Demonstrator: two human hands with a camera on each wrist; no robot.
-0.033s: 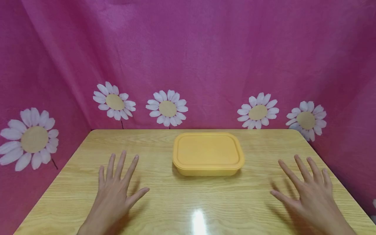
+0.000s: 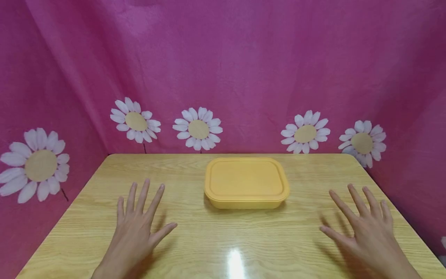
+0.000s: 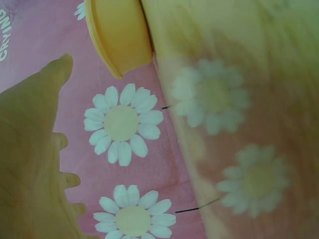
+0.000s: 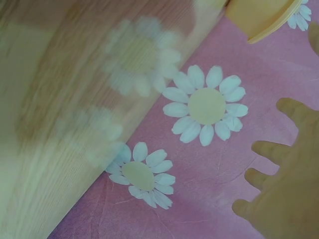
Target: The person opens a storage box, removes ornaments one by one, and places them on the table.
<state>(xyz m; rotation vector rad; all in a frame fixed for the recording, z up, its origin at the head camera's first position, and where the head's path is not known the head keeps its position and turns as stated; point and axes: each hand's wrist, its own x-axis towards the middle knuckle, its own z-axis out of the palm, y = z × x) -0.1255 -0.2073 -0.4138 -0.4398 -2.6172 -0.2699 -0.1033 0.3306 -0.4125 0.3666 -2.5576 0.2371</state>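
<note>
I see one wooden surface (image 2: pixel 195 236) w/ its far edge butting the pink daisy cloth (image 2: pixel 244 66) at 12 o'clock, left edge running off toward 8 o'clock, right edge toward 4 o'clock; near edge is out of frame. Plenty of bare wood on both sides of the box and in front of it, w/ a light glare spot at 6 o'clock. Count: one yellow lidded box (image 2: pixel 246 182), two hands, five daisies on the cloth in the head view. The box sits lid on, centre-back of the surface, near the far edge but not touching the cloth as far as I can tell. My left hand (image 2: pixel 134 230) lies palm down at approx 8 o'clock from the box, fingers (image 2: pixel 142 195) straight and spread, thumb out toward the box, holding nothing; box is well apart from the fingertips, up at their 2 o'clock. My right hand (image 2: pixel 366 232) is palm down at approx 4 o'clock from the box, fingers (image 2: pixel 355 199) also spread and straight, nothing held; box is at their 10 o'clock, well apart. Left wrist view: box corner (image 3: pixel 119 37) beyond the thumb tip, no contact. Right wrist view: box rim (image 4: pixel 261 17) at the top edge, clear of the fingertips. Can't tell whether the palms actually rest on the wood.
</note>
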